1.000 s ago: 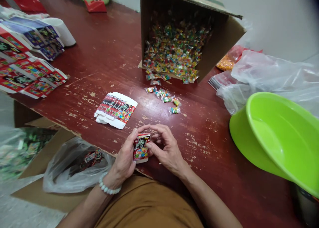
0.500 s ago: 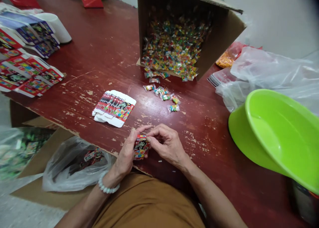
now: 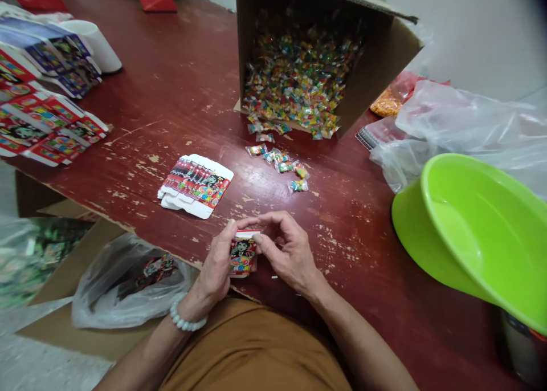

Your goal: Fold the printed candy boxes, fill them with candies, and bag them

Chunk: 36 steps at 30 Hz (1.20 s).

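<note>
Two bare hands met over one small box [image 3: 242, 255], upright at the near edge of one red table [image 3: 342, 220]. The left hand [image 3: 217, 261] gripped its left side, thumb along the edge; one bead bracelet [image 3: 187, 318] circled that wrist. The right hand [image 3: 291, 253] was curled, its thumb at the box's upper right corner; whether it pinched the cardboard could not be told. Beyond the left hand lay one stack of flat boxes [image 3: 197, 186], overlapped too closely to count. Ahead, one carton [image 3: 378, 74] on its side held wrapped sweets [image 3: 299, 83] past counting, some spilling at its mouth, with about five loose sweets [image 3: 282, 166] nearer the hands. One green basin [image 3: 410, 225] stood to the right, and one plastic bag [image 3: 100, 300] sat open below the table's left edge.
</note>
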Motion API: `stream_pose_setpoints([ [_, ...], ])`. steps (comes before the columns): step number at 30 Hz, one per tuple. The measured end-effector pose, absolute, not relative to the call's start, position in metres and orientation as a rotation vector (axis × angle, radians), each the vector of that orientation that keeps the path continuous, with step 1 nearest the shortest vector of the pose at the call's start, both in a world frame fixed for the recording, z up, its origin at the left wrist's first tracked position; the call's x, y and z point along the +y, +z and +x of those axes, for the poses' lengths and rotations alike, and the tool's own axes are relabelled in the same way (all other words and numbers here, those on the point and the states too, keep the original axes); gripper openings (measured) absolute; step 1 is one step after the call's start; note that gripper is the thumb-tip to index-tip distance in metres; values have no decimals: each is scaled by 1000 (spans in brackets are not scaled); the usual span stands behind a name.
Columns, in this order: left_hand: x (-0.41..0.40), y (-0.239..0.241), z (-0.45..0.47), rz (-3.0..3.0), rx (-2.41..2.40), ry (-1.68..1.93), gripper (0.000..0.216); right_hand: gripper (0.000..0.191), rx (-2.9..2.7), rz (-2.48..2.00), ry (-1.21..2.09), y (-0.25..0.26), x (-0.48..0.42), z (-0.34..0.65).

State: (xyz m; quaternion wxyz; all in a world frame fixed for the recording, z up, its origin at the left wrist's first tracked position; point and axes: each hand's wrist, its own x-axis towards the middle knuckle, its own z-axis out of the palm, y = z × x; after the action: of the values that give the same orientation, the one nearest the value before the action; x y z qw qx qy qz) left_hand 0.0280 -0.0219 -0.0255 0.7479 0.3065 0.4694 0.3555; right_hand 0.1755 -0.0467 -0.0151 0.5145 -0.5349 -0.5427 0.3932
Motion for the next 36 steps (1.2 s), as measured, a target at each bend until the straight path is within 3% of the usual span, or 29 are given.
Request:
stream_pose_setpoints([
  [13, -28, -38, 26, 1088, 1186, 868, 64, 20, -1109, -1536, 1066, -14, -48, 174],
  [21, -28, -31, 23, 1145, 1177, 780, 64, 24, -969, -1432, 1414, -8, -49, 181],
  [26, -28, -31, 23, 982, 1110, 709, 66, 21, -1137, -1436, 1270, -11, -44, 186],
  [31, -29, -34, 24, 893, 1075, 671, 63, 30, -1007, -1365, 1376, -12, -41, 192],
  [36, -32, -36, 26, 818, 1074, 704, 60, 21, -1085, -1364, 1289, -9, -44, 191],
])
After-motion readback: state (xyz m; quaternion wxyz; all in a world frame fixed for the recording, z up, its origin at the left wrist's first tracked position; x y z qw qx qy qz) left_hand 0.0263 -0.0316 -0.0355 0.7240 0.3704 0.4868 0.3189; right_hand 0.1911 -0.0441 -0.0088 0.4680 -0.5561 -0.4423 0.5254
